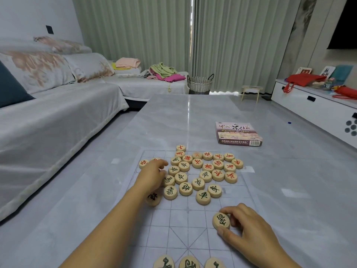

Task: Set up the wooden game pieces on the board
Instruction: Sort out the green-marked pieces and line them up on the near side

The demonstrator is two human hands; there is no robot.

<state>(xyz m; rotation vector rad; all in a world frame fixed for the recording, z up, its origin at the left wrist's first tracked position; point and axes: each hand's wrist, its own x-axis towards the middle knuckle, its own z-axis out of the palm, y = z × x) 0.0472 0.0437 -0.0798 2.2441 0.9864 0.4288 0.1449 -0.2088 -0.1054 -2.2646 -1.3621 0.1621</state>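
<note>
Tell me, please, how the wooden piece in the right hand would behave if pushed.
The wooden piece pinched by the right hand is a thick, stiff disc, so it probably lies stable when flat. On edge it could roll. The board looks smooth, so it may slide easily.

This is a home living room. A long covered sofa point(58, 117) runs along the left, with patterned cushions point(38, 70) against its back. Folded clothes point(127, 62) and a loose heap of clothes point(164, 73) lie at its far end. Floor-length green curtains point(135, 35) close the far wall, and a woven basket point(200, 84) and a small wooden stool point(251, 89) stand at their foot. A low white cabinet point(309, 105) on the right carries a red bag point(303, 79). In the middle stands a grey table point(183, 117). A Chinese chess box point(237, 134) lies toward its right edge, and wooden game pieces point(204, 176) lie on a board point(173, 229) at its near edge.
</note>
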